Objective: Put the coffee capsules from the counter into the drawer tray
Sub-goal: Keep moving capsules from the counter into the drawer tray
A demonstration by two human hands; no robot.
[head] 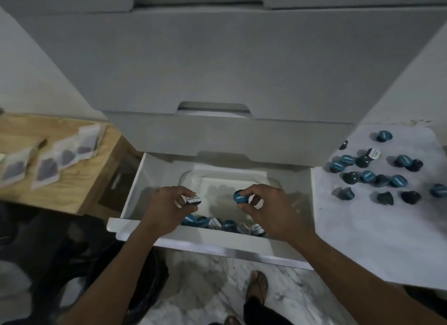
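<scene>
Wooden table (pixel 72 199), far left: tea bags (pixel 48 162) in clear packets. Open white drawer (pixel 193 240), centre: clear tray (pixel 273 182) inside, row of capsules (pixel 225 224) along its near edge. Left hand (pixel 167 207) pinches one capsule (pixel 193 200) above tray; right hand (pixel 266 205) pinches blue capsule (pixel 239 197). White counter (pixel 375 240), right: loose capsules (pixel 377 177) scattered

Dim, flat indoor light, grey-blue cast. Hands (pixel 169 207) are throwing soft shadows into the drawer (pixel 135 187). Wide-angle lens is bending cabinet (pixel 217 58) edges outward. Floor (pixel 205 288) lower left is sinking into near-black. Slight softness overall, no glare.
</scene>
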